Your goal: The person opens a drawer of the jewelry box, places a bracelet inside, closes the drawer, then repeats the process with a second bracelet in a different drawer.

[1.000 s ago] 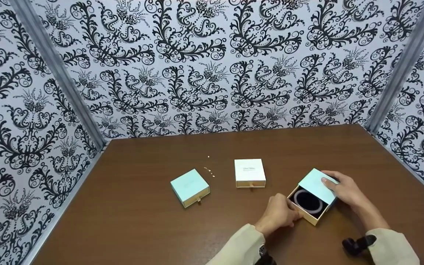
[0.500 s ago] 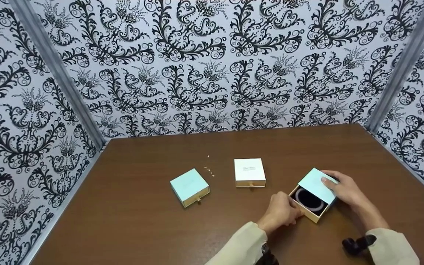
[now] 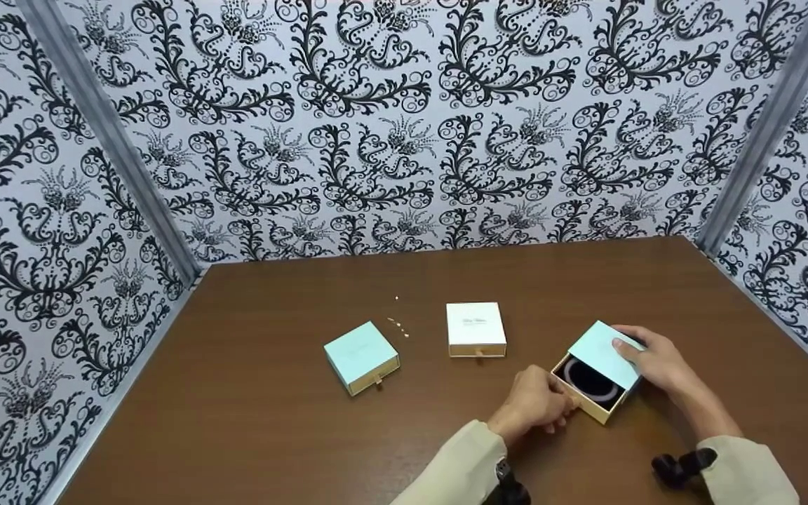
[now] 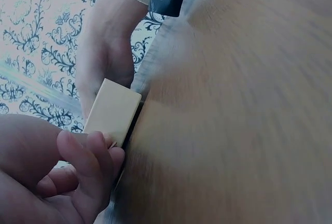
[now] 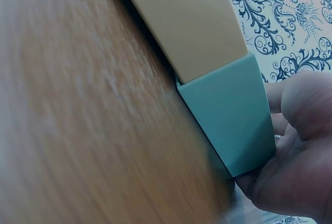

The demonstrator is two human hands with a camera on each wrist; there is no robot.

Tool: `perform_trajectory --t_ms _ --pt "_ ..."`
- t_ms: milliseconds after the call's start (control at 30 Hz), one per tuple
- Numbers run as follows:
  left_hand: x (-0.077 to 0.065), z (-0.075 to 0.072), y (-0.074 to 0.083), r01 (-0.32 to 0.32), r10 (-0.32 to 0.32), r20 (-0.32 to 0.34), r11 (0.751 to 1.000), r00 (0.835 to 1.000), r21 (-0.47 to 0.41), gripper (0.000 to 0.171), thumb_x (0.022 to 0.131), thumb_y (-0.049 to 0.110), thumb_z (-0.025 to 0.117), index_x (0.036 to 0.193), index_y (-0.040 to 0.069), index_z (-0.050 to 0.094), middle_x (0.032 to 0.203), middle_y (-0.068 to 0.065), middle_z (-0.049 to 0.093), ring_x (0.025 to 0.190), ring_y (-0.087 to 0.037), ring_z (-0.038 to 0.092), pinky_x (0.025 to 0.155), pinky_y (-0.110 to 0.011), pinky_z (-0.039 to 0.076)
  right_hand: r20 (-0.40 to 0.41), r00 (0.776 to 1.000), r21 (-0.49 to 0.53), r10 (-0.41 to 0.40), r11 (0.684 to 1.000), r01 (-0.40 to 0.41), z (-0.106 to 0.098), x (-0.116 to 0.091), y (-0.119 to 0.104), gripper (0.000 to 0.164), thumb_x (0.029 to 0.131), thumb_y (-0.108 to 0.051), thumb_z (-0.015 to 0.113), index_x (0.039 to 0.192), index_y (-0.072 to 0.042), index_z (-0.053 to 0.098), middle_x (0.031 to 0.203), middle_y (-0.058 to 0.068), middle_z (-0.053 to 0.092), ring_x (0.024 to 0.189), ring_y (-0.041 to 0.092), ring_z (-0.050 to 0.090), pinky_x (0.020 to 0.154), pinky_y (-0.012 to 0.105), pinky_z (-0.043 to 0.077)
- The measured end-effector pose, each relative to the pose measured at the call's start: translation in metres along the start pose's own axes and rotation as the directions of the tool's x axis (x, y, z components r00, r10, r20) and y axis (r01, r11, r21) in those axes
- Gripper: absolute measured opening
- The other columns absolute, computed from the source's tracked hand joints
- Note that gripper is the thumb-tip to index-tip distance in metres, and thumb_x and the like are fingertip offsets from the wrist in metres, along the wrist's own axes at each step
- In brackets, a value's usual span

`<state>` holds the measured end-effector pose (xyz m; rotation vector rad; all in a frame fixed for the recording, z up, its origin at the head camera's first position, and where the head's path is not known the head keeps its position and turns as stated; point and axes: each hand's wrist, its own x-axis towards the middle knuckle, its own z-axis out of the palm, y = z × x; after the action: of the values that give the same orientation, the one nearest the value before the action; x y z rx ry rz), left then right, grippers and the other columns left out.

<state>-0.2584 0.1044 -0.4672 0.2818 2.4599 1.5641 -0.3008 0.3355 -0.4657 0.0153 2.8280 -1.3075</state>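
Observation:
A mint-green drawer box (image 3: 604,352) sits at the right of the table with its gold drawer (image 3: 590,408) partly out. Inside the drawer a pale ring-shaped bracelet (image 3: 611,396) lies on a black lining. My right hand (image 3: 663,361) grips the green sleeve from the far right side, thumb on top; in the right wrist view the hand (image 5: 301,156) wraps the sleeve's end. At the drawer's front, my left hand (image 3: 534,400) pinches the small pull tab (image 4: 112,144), which is mostly covered by fingertips in the left wrist view.
A second mint-green box (image 3: 362,354) stands at the left, its drawer in and its tab facing front. Between the two green boxes is a white box (image 3: 475,326). A thin, pale gold chain-like piece (image 3: 398,325) lies behind the left box. Patterned walls enclose the table.
The drawer has slid slightly into the green sleeve, with my left hand shifting a little along with it. My right hand stays in place on the sleeve.

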Motion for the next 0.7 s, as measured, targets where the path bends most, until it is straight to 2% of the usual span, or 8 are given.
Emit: perform_trajectory --t_ms 367,700 --pt "0.0029 0.0053 -0.002 0.04 -0.041 -0.013 0.996 0.999 -0.081 0.025 0.083 0.0 0.076 0.06 0.004 0.068 0.044 0.005 0.052 0.032 -0.006 0.043 0.033 -0.02 0.04 0.005 1.0 0.011 0.004 1.0 -0.004 0.0006 -0.0011 0.0004 0.06 0.105 -0.038 0.05 0.146 0.006 0.043 0.142 0.035 0.045 0.094 0.021 0.052 0.074 0.023 0.041" --pt "0.0054 0.0081 -0.0007 0.064 -0.067 -0.016 0.983 0.998 -0.172 0.022 0.082 -0.006 0.07 0.061 0.001 0.069 0.041 0.002 0.051 0.03 -0.008 0.044 0.032 -0.021 0.04 -0.01 1.0 -0.008 -0.007 1.0 0.007 0.0007 -0.0002 0.0004 0.06 0.105 -0.038 0.05 0.145 0.005 0.044 0.144 0.036 0.043 0.108 0.035 0.049 0.079 0.023 0.038"
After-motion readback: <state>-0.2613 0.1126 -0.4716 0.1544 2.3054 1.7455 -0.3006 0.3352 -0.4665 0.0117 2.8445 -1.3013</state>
